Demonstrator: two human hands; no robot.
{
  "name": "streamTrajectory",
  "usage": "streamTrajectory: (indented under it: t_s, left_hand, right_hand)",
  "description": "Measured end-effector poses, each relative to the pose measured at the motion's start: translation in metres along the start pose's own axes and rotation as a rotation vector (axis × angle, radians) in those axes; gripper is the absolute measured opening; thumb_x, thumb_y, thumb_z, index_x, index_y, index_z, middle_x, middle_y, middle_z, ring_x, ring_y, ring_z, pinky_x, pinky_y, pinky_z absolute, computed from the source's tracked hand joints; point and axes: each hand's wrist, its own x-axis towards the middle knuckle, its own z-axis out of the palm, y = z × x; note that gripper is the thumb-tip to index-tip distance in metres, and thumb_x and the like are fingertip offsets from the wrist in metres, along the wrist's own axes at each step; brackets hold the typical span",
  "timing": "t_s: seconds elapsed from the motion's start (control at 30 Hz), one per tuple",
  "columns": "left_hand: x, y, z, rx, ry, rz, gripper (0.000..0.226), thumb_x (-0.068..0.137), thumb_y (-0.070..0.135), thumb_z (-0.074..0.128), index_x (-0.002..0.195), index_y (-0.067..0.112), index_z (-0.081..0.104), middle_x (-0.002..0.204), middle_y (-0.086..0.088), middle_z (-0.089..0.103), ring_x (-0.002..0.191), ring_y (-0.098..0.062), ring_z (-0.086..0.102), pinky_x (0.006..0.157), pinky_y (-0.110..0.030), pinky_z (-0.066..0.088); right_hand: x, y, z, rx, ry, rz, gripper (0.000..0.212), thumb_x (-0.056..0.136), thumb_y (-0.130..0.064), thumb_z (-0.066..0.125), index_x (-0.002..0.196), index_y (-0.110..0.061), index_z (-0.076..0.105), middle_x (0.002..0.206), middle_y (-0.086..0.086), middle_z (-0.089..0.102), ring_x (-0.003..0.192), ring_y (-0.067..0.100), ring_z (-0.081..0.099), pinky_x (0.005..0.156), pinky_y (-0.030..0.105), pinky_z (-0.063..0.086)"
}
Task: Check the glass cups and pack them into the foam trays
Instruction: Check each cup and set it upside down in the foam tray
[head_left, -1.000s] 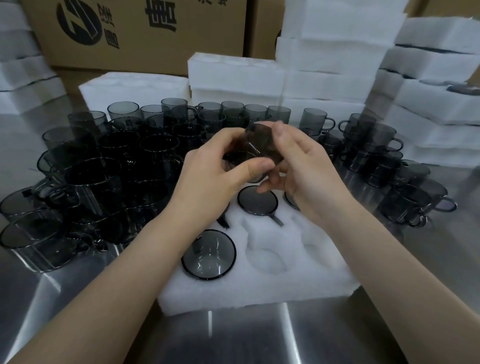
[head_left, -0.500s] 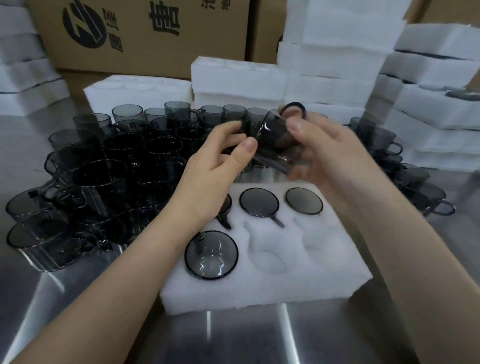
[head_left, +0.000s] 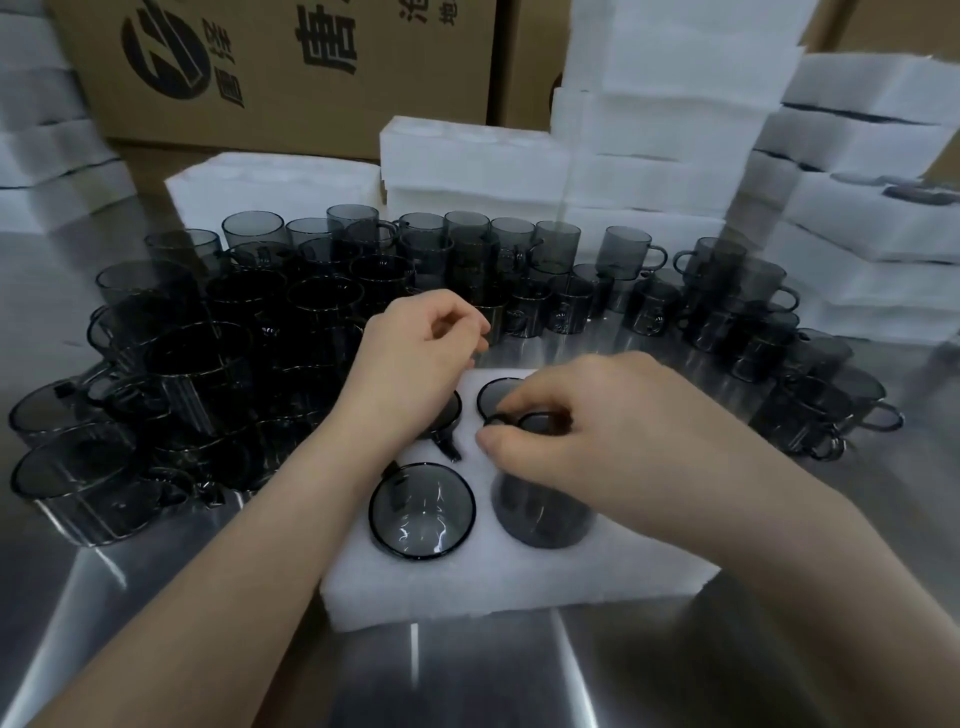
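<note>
A white foam tray (head_left: 467, 587) lies on the steel table in front of me. My right hand (head_left: 597, 431) pinches the rim and handle of a smoky grey glass cup (head_left: 540, 512) that stands partly sunk in the tray's front middle pocket. Another glass cup (head_left: 422, 512) sits in the front left pocket. A further cup (head_left: 496, 395) fills the back middle pocket, and one in the back left pocket (head_left: 449, 415) is partly hidden under my left wrist. My left hand (head_left: 415, 358) hovers over the tray's back left corner with loosely curled fingers and holds nothing.
Several loose grey cups (head_left: 249, 338) crowd the table to the left, behind and at the right (head_left: 753, 312). Stacks of white foam trays (head_left: 649, 130) rise at the back and right, with cardboard boxes (head_left: 311, 67) behind them. Bare steel table (head_left: 467, 675) lies near me.
Both hands held the cup up in front of me. My left hand has let go, and my right hand has brought the cup down into the front middle pocket.
</note>
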Motion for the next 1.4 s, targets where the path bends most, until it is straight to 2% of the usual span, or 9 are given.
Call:
streamTrajectory:
  t_s: [0.17, 0.27, 0.37, 0.67, 0.77, 0.87, 0.97, 1.2, 1.4]
  left_hand:
    - [-0.002, 0.001, 0.001, 0.022, -0.005, -0.002, 0.021, 0.092, 0.012, 0.055, 0.082, 0.020, 0.071, 0.076, 0.006, 0.073, 0.077, -0.008, 0.067, 0.080, -0.029, 0.054]
    - [-0.002, 0.001, 0.001, 0.049, -0.024, 0.012, 0.021, 0.091, 0.013, 0.054, 0.082, 0.022, 0.071, 0.076, 0.007, 0.073, 0.078, -0.003, 0.067, 0.077, -0.023, 0.052]
    - [-0.002, 0.001, 0.002, 0.077, -0.051, 0.036, 0.023, 0.092, 0.013, 0.054, 0.080, 0.022, 0.071, 0.076, 0.007, 0.073, 0.080, -0.003, 0.067, 0.081, -0.026, 0.053]
    - [-0.002, 0.001, 0.004, 0.093, -0.070, 0.028, 0.024, 0.093, 0.015, 0.054, 0.081, 0.024, 0.071, 0.076, 0.010, 0.073, 0.081, -0.004, 0.067, 0.082, -0.029, 0.053]
    - [-0.001, 0.000, 0.004, 0.057, -0.068, 0.018, 0.023, 0.094, 0.012, 0.054, 0.081, 0.022, 0.071, 0.075, 0.006, 0.073, 0.078, -0.010, 0.068, 0.076, -0.025, 0.053]
    - [-0.001, -0.001, 0.003, 0.096, -0.059, 0.032, 0.022, 0.094, 0.013, 0.054, 0.082, 0.022, 0.071, 0.075, 0.009, 0.072, 0.075, 0.000, 0.064, 0.073, -0.016, 0.048]
    - [-0.002, -0.001, 0.003, 0.134, -0.059, 0.024, 0.022, 0.094, 0.017, 0.054, 0.081, 0.026, 0.070, 0.076, 0.013, 0.072, 0.074, 0.000, 0.063, 0.069, -0.014, 0.046]
    - [-0.005, 0.002, 0.003, 0.223, -0.077, 0.029, 0.021, 0.093, 0.021, 0.053, 0.082, 0.029, 0.068, 0.078, 0.005, 0.072, 0.070, -0.020, 0.062, 0.069, -0.038, 0.052]
    - [-0.005, 0.001, 0.002, 0.269, -0.091, 0.053, 0.020, 0.093, 0.024, 0.051, 0.082, 0.030, 0.066, 0.076, 0.003, 0.070, 0.065, -0.019, 0.059, 0.069, -0.043, 0.053]
  right_hand:
    - [-0.002, -0.012, 0.018, -0.238, 0.083, -0.098, 0.041, 0.090, -0.059, 0.038, 0.078, -0.021, 0.052, 0.077, -0.008, 0.045, 0.073, 0.013, 0.042, 0.052, 0.026, 0.026]
    - [-0.003, -0.010, 0.032, -0.263, 0.047, -0.178, 0.064, 0.092, -0.056, 0.014, 0.121, -0.018, 0.057, 0.127, -0.002, 0.045, 0.113, 0.017, 0.037, 0.089, 0.032, 0.030]
    - [-0.003, 0.002, 0.038, -0.146, -0.160, -0.204, 0.075, 0.092, -0.057, 0.010, 0.156, -0.016, 0.007, 0.162, -0.004, 0.005, 0.145, 0.006, -0.002, 0.118, 0.031, -0.006]
    - [0.000, 0.010, 0.044, -0.088, -0.308, -0.231, 0.089, 0.084, -0.071, 0.007, 0.153, -0.019, -0.016, 0.159, -0.007, -0.026, 0.140, 0.000, -0.030, 0.118, 0.041, -0.018]
    - [0.015, 0.018, 0.033, 0.164, -0.360, -0.187, 0.075, 0.093, -0.063, 0.025, 0.151, -0.016, 0.028, 0.162, 0.001, 0.012, 0.148, 0.007, 0.005, 0.122, 0.042, 0.002]
    - [0.040, 0.034, 0.014, 0.458, -0.049, -0.034, 0.033, 0.095, -0.037, 0.048, 0.097, -0.016, 0.073, 0.105, 0.011, 0.071, 0.103, 0.026, 0.064, 0.095, 0.049, 0.048]
    - [0.083, 0.055, 0.001, 0.498, 0.251, 0.128, 0.023, 0.089, -0.022, 0.053, 0.076, -0.023, 0.073, 0.082, -0.004, 0.073, 0.082, 0.016, 0.066, 0.085, 0.035, 0.054]
    - [0.187, 0.057, 0.016, 0.184, 0.131, 0.063, 0.055, 0.092, -0.015, 0.050, 0.145, -0.021, 0.040, 0.138, 0.008, 0.053, 0.128, 0.026, 0.048, 0.096, 0.025, 0.037]
    - [0.216, 0.056, 0.033, -0.048, 0.207, 0.119, 0.024, 0.096, -0.020, 0.049, 0.115, -0.019, 0.063, 0.120, 0.009, 0.063, 0.110, 0.031, 0.058, 0.085, 0.037, 0.050]
